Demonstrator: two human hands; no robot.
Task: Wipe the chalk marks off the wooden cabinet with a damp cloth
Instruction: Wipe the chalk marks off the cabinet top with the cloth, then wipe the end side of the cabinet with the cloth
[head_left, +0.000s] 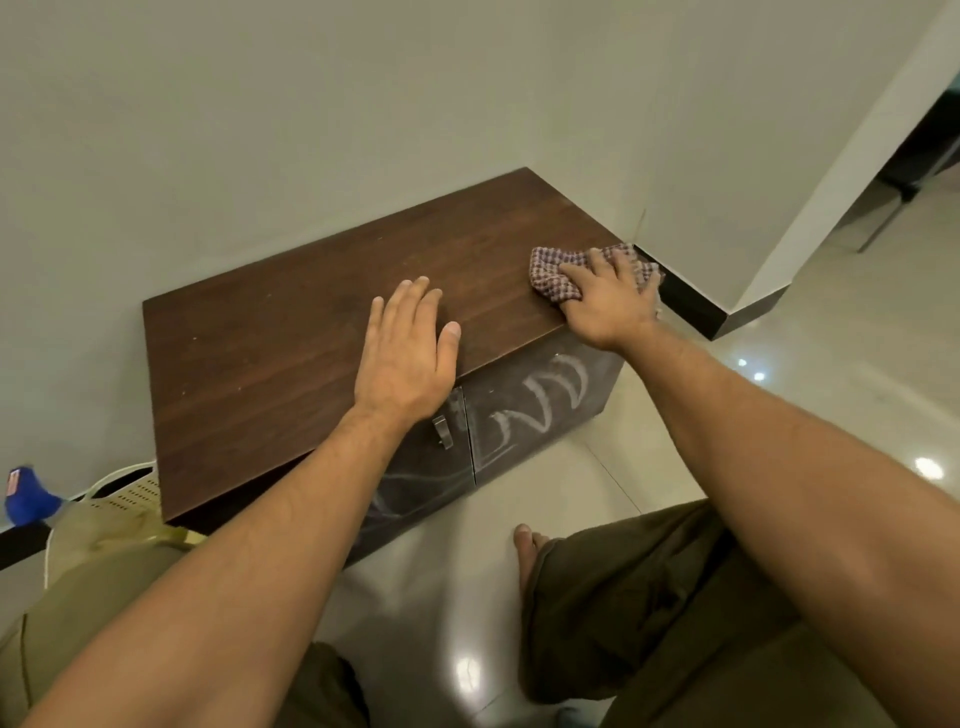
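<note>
**Checked cloth at the cabinet top's right front corner**

The right hand's fingers (626, 270) are curling over a bunched checked cloth (550, 273), and the right hand (608, 304) is gripping it and pressing it down on the wooden cabinet (260, 358) at the top's right front corner. The left hand (410, 353) is lying flat with its fingers straight and released, resting on the top at the middle of the front edge. White chalk marks (540, 410) are showing on the dark front doors, beside a metal handle (442, 432). A bare foot (527, 551) is standing on the glossy tiled floor (831, 395) below.
</note>
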